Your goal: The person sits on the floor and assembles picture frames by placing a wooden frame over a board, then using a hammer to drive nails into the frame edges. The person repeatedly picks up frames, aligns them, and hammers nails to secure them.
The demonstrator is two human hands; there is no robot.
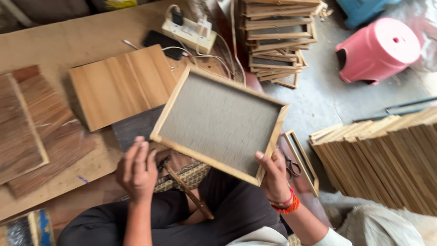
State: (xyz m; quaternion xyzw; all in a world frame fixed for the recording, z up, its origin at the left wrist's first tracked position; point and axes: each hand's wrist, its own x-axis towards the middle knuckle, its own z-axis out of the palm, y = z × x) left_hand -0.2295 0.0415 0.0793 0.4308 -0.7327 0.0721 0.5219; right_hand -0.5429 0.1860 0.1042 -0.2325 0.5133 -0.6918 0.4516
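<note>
A shallow wooden tray (221, 122) with a grey bottom and pale wood rim is held tilted above my lap. My right hand (273, 175), with red and orange bands at the wrist, grips its near right corner. My left hand (136, 169) hovers just below the tray's near left corner, fingers loosely curled, holding nothing I can see. A thin wooden strip (189, 191) lies across my dark trousers under the tray.
Flat wooden boards (120, 84) and darker panels (41, 132) lie on the floor sheet to the left. A power strip (189, 32) with cables and a phone sit behind. Stacked trays (277, 36), a pink stool (378, 50), wooden slats (387, 159) and scissors (291, 166) are to the right.
</note>
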